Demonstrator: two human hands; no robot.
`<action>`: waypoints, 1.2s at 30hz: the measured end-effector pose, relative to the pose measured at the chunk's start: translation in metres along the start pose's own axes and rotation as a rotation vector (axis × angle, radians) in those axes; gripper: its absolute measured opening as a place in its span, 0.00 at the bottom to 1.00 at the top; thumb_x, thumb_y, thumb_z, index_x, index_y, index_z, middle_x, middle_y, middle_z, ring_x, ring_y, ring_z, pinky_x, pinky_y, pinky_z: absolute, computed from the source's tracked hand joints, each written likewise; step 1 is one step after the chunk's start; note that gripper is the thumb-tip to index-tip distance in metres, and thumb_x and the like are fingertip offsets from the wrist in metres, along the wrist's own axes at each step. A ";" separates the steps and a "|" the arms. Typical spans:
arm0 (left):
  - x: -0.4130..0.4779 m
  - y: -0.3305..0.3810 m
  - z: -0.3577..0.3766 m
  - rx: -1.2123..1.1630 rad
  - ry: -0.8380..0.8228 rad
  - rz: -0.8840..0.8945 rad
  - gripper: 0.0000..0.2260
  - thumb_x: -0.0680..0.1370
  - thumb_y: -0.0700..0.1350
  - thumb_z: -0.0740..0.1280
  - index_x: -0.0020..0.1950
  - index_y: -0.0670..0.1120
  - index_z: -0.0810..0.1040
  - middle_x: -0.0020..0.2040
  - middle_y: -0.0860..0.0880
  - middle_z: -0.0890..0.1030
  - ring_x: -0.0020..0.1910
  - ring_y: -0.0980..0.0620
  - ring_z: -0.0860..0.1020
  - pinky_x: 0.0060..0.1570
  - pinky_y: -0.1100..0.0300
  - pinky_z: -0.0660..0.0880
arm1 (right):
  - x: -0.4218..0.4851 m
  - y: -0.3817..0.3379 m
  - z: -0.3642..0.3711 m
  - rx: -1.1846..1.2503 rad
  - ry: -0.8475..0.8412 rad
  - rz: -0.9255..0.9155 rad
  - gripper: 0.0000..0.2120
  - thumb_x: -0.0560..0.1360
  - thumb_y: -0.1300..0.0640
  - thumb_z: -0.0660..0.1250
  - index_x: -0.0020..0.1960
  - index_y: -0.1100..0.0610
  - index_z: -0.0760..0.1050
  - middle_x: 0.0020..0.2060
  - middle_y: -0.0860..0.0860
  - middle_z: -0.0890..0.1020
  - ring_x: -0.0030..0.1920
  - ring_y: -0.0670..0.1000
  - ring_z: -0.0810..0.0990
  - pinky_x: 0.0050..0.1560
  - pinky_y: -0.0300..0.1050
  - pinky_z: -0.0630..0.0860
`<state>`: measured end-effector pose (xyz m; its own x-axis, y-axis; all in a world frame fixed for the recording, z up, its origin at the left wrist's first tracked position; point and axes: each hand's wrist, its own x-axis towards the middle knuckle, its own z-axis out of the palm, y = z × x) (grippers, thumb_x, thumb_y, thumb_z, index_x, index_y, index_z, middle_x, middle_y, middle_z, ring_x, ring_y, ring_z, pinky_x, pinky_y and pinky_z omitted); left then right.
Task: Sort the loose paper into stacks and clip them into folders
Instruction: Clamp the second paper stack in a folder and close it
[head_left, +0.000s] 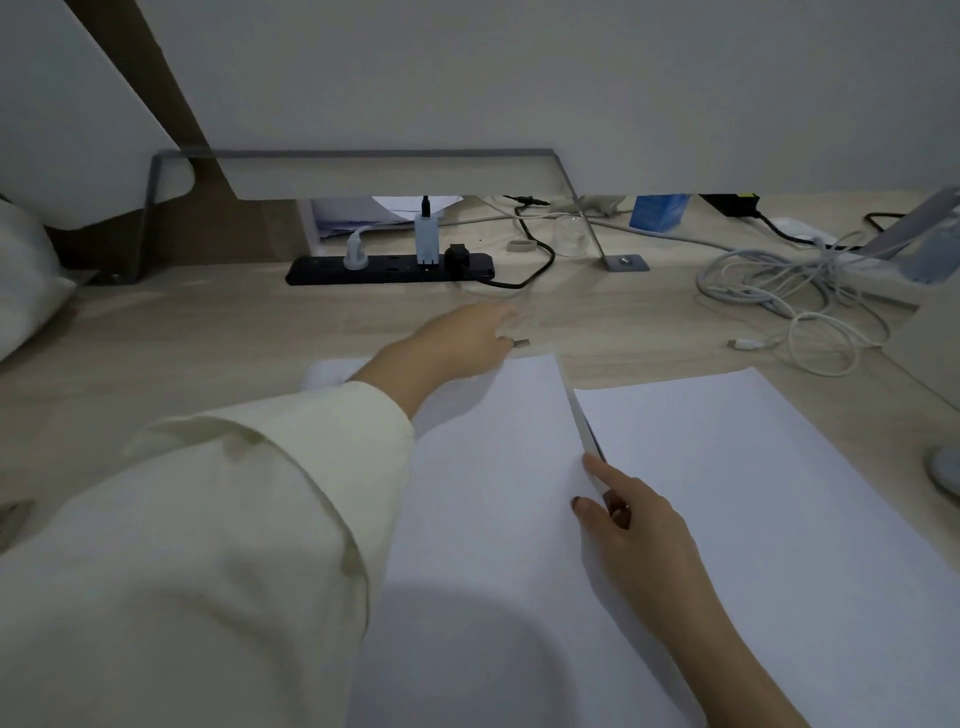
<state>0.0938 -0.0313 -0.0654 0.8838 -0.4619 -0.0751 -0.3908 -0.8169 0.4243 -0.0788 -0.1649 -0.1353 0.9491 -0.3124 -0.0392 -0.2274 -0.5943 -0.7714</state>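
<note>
dim light wood desk (208, 332) against a pale wall. two stacks of white paper lie side by side at the near edge: the left stack (493, 519) in front of the person, the right stack (753, 493) just beside it and angled toward the right edge. both look squared up, so sorting seems mostly done and clipping is probably next.

right hand (628, 525) is at the left stack's right edge, index finger straight along it, thumb on top, other fingers curled at the side, likely pinning the sheets so they stay aligned.

left hand (462, 338), in a cream sleeve, reaches over the stack's far left corner to a small metal clip (521, 343) on the bare desk just past the paper. it's blurred; fingers look close together, can't tell if they pinch the clip or only touch it.

no folder visible. behind: black power strip (389, 270) with plugs, grey metal stand (592, 228), blue box (657, 210), tangle of white cables (779, 296) near the far right. nothing blocks the clip; the cables sit close to the right stack's far corner.
</note>
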 end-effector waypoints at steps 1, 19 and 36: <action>0.008 0.003 0.007 -0.022 -0.045 -0.016 0.21 0.80 0.45 0.58 0.73 0.47 0.62 0.73 0.47 0.66 0.69 0.47 0.66 0.65 0.58 0.64 | 0.000 0.000 0.000 -0.006 0.001 -0.006 0.22 0.77 0.54 0.61 0.71 0.48 0.65 0.37 0.44 0.70 0.37 0.41 0.70 0.36 0.28 0.65; 0.005 -0.020 0.007 -0.435 0.379 -0.111 0.11 0.78 0.49 0.58 0.40 0.53 0.78 0.45 0.53 0.81 0.49 0.51 0.78 0.54 0.55 0.71 | -0.001 0.001 -0.001 0.006 0.000 -0.021 0.22 0.78 0.54 0.60 0.71 0.47 0.63 0.37 0.43 0.68 0.37 0.41 0.69 0.38 0.28 0.65; -0.005 -0.069 -0.010 -0.662 0.193 -0.436 0.09 0.77 0.38 0.62 0.54 0.40 0.78 0.47 0.47 0.76 0.41 0.55 0.72 0.36 0.72 0.66 | -0.001 -0.001 -0.002 -0.007 -0.017 0.013 0.21 0.77 0.55 0.61 0.70 0.46 0.65 0.36 0.46 0.69 0.36 0.44 0.70 0.36 0.30 0.65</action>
<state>0.1187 0.0310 -0.0850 0.9737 -0.0331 -0.2253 0.1777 -0.5085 0.8426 -0.0802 -0.1655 -0.1333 0.9496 -0.3075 -0.0603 -0.2414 -0.5951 -0.7665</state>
